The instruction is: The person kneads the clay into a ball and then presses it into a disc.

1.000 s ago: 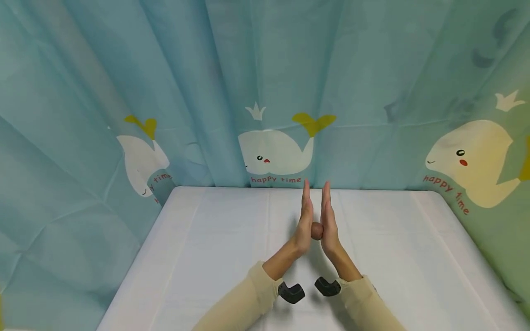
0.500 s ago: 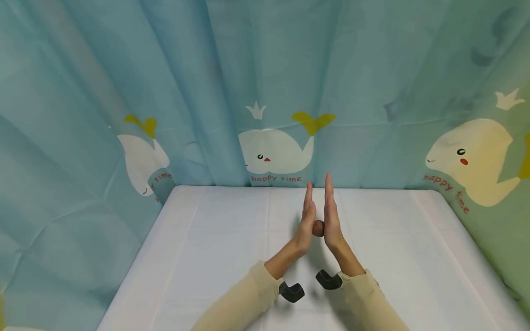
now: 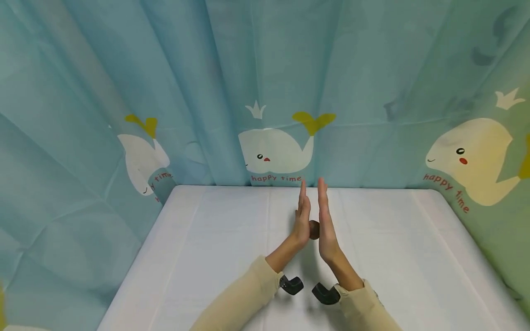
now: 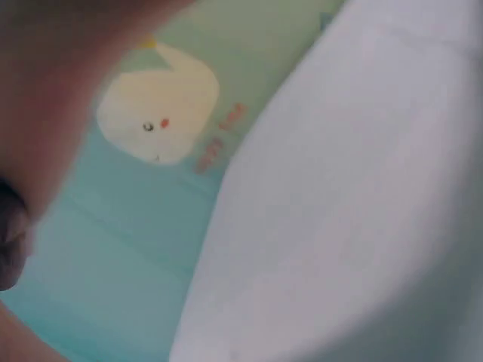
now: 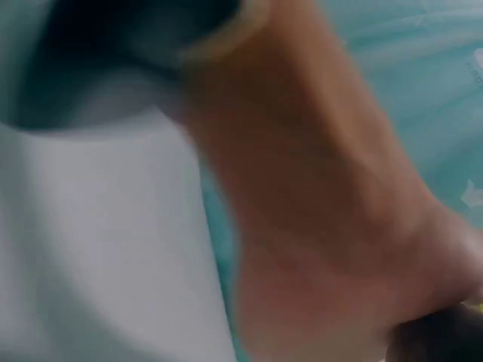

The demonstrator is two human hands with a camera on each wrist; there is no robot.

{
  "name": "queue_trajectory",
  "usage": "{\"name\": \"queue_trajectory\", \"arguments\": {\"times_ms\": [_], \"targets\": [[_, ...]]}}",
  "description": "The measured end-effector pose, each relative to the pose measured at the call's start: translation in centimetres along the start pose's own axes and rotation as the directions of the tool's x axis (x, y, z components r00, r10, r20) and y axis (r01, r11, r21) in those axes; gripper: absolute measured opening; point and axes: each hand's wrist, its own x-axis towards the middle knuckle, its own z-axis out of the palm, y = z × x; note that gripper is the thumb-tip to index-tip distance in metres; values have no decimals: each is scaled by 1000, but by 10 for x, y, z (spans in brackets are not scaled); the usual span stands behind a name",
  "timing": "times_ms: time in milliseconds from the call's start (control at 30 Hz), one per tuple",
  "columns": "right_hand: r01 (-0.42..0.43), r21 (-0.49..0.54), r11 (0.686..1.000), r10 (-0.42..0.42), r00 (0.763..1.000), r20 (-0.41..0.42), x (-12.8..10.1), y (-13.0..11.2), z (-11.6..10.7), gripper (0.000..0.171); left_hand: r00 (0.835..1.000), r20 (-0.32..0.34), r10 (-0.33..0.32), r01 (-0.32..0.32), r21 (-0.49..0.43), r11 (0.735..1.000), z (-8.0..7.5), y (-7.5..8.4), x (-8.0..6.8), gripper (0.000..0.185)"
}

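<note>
A small brown ball (image 3: pixel 314 230) is held between two facing palms, above the white table in the head view. My left hand (image 3: pixel 302 220) presses it from the left, fingers straight and pointing forward. From the other side my right hand (image 3: pixel 327 230) presses with its palm, its fingers also straight. The fingertips of the two hands stand apart. In the left wrist view part of the brown ball (image 4: pixel 11 237) shows at the left edge, beside blurred skin. A wrist and the heel of a hand fill much of the right wrist view, with a dark part of the ball (image 5: pixel 438 338) below.
A white-covered table (image 3: pixel 223 230) lies under the hands. Behind and beside it hangs a blue-green curtain (image 3: pixel 186 92) printed with whales. Black wrist cameras (image 3: pixel 291 285) stick out inward from both sleeves, close to each other.
The right hand first slides forward along the ball, then draws back. The left hand shifts slightly forward and left, and the ball turns and moves a little left between the palms.
</note>
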Motion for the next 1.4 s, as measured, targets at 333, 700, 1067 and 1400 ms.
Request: {"name": "queue_trajectory", "arguments": {"times_ms": [333, 700, 1067, 1400], "targets": [[-86, 79, 993, 89, 996, -32, 13, 30, -21, 55, 996, 84, 14, 4, -207, 978, 8, 20, -14, 62], [-15, -17, 1000, 15, 1000, 1, -4, 2, 5, 57, 999, 28, 28, -27, -33, 999, -3, 9, 3, 70], [-97, 11, 995, 97, 995, -11, 11, 30, -13, 54, 993, 72, 88, -81, -105, 991, 3, 25, -8, 66], [-79, 19, 997, 79, 997, -4, -8, 18, 7, 56, 999, 49, -1, -5, 115, 993, -11, 1, 4, 73]]}}
